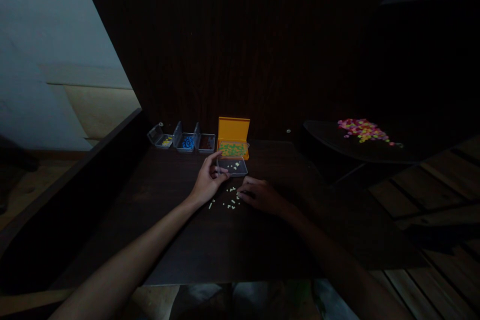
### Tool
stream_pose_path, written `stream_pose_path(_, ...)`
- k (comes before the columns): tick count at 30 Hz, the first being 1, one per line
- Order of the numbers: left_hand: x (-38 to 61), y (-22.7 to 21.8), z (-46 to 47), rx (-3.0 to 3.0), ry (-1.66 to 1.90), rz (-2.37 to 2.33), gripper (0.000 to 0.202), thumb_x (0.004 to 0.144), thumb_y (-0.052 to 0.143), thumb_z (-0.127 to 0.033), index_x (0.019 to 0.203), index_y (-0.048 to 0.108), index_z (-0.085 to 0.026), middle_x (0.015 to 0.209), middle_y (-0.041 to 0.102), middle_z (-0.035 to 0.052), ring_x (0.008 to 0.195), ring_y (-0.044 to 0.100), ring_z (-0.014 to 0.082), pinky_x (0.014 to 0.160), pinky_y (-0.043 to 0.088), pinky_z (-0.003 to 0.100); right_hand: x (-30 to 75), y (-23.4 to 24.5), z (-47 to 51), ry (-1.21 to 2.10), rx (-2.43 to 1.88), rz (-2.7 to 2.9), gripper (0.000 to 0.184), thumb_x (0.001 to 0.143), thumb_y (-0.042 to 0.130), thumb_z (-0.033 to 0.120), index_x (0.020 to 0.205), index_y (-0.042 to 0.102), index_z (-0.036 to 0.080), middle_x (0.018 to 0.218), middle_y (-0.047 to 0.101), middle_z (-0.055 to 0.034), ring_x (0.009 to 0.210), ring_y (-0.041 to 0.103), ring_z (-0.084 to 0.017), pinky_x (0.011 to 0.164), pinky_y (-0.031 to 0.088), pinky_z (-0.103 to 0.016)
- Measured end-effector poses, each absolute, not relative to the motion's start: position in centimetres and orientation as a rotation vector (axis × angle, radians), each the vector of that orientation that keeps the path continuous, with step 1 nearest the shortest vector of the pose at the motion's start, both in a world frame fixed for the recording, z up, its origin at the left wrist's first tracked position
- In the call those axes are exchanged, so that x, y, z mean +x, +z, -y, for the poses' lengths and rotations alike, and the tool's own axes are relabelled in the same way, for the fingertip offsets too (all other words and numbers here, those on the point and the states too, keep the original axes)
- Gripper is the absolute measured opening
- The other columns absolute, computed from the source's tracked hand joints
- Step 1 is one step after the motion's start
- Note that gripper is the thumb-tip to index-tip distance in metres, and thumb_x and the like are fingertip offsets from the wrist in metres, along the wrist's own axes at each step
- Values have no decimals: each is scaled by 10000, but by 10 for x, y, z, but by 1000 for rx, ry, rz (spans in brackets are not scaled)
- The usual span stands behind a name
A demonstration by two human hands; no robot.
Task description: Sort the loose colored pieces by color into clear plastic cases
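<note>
My left hand [209,178] grips the left side of a small clear plastic box [243,170], its thumb at the near edge and fingers along the far side. A few small pale pieces [237,164] lie in that box. Closer to me, several more pale pieces [231,205] are scattered on the dark tabletop. At the right of this scatter is my right hand [260,195], fingers drawn together and low over the table. What its fingertips hold, if anything, is too dark and small to make out.
Behind the clear box stands an orange case [233,129] with green pieces. To its left are lidded clear boxes with dark red [206,143], blue [187,143] and yellow pieces [167,141]. Multicoloured pieces [363,130] lie heaped on a dark shelf [322,135]. A raised side panel [86,175] borders the left.
</note>
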State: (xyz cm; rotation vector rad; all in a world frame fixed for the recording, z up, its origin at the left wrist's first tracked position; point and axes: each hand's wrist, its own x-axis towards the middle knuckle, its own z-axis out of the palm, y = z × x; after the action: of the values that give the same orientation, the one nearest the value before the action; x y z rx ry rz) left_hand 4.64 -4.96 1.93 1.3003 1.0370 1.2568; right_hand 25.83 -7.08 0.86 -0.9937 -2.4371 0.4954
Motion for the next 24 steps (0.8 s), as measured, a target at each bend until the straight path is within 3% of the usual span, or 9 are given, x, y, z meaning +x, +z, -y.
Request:
stream_pose_path(11,50,18,53,1297,1246,-1029,670,662,735,-162,1285,503,-234,1232,589,86,858,665,149,755,535,296,264,23,67,579,-916,2209,141,902,613,310,870,684,192,772,612,-16,676,569,-125,627,449,-247)
stream_pose_path(17,56,18,62,1324,1166,-1013,693,691,728,-184,1331,461,-209,938,632,32,850,654,160,735,519,279,271,31,61,467,-922,2109,186,908,606,350,867,694,191,702,570,-5,594,498,-114,560,404,-247)
stream_pose_path(24,65,22,76,1367,1113,-932,658,702,726,-173,1312,484,-222,1025,590,52,859,635,136,753,501,260,286,31,53,532,-1098,2158,241,896,610,381,822,715,177,738,580,-20,637,526,-125,569,397,-242)
